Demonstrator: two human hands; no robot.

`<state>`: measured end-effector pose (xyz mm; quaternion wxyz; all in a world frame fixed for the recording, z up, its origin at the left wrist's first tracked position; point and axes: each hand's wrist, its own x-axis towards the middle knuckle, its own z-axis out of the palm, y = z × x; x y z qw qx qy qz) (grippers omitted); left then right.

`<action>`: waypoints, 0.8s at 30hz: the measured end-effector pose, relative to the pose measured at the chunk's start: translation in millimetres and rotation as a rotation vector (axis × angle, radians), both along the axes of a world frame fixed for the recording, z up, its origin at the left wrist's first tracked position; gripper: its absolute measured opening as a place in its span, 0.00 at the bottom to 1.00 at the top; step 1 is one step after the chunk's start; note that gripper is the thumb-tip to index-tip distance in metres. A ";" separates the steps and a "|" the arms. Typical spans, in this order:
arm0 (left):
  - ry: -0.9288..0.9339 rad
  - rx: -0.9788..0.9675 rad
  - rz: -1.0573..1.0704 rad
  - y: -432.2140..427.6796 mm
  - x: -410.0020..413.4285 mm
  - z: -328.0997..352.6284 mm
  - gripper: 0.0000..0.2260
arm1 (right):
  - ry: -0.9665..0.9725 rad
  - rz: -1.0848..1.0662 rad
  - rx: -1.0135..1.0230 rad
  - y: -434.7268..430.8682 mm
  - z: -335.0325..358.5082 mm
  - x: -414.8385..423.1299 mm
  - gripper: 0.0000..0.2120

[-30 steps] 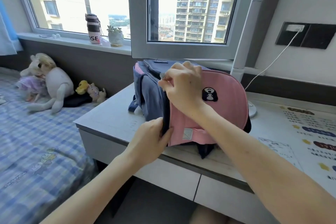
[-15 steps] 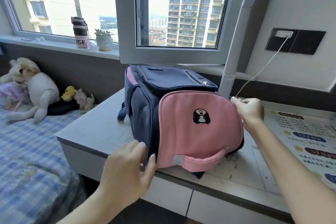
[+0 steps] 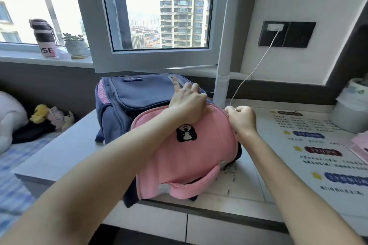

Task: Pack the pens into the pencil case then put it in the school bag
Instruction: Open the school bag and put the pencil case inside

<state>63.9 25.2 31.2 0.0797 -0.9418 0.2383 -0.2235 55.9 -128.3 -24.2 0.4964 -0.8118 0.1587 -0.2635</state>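
**School bag on the desk, both hands at its top**

From my station I see the grey desk [image 3: 65, 151] below the window. The school bag [image 3: 187, 161], navy with a pink front pocket, stands on it close to the front edge. The left hand [image 3: 188, 103] lies on the upper rim of the pink pocket. Its fingers curl over the rim and hold it, and only the index finger is stretched onto the navy top. The right hand [image 3: 242, 122] is at the right end of this rim, fingers bent closed, and it pinches a small metal zipper pull [image 3: 235, 109].
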 end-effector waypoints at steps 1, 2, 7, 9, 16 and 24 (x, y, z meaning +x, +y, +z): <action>-0.004 -0.059 0.013 1.0 0.5 2.1 0.20 | -0.009 -0.001 0.075 -1.8 -2.1 -1.9 0.19; 0.000 -0.119 0.021 2.6 1.5 5.0 0.19 | -0.017 -0.007 0.143 -3.8 -3.0 -6.7 0.17; -0.021 -0.275 0.042 13.9 13.0 21.6 0.16 | 0.031 -0.074 0.074 -25.4 -49.7 -43.7 0.18; -0.019 -0.308 0.050 13.8 16.5 23.1 0.15 | 0.131 -0.042 0.024 -30.8 -70.9 -60.0 0.19; 0.090 -0.325 0.007 21.1 12.2 24.0 0.14 | 0.204 0.054 -0.214 13.4 -48.7 -122.5 0.26; 0.404 -0.280 0.128 100.0 -17.6 17.5 0.23 | 0.240 0.398 0.134 85.3 -48.2 -125.8 0.46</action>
